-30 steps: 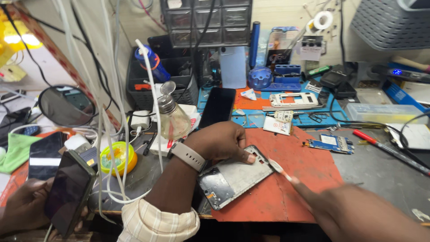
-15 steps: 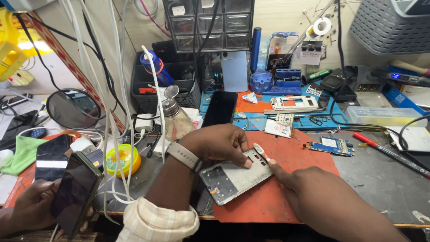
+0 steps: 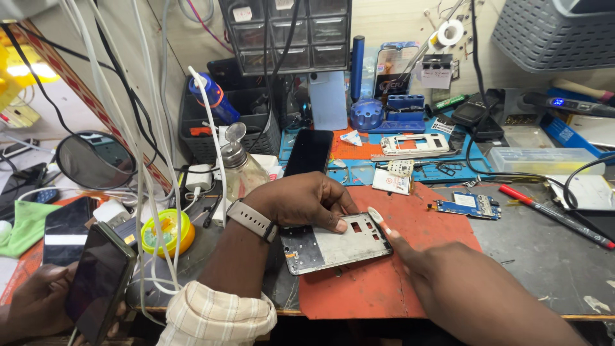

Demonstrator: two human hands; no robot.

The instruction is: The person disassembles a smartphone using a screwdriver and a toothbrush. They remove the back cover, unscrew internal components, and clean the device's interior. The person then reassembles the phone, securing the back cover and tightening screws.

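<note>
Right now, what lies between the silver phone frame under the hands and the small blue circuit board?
Head view: only bare red mat lies between phone frame and circuit board.

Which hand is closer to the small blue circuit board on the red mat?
Right. The right hand lies just left of the blue circuit board; the left hand is farther left, on the phone frame.

2 phone frames [image 3: 333,242] [image 3: 415,143], 1 circuit board [image 3: 466,204], 1 red pen [image 3: 554,215], 1 round mirror [image 3: 94,160].

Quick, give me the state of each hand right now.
Left hand: curled, pressing down on the phone frame, not lifting it.
Right hand: holds nothing visible, one fingertip touching the frame's top edge.
</note>
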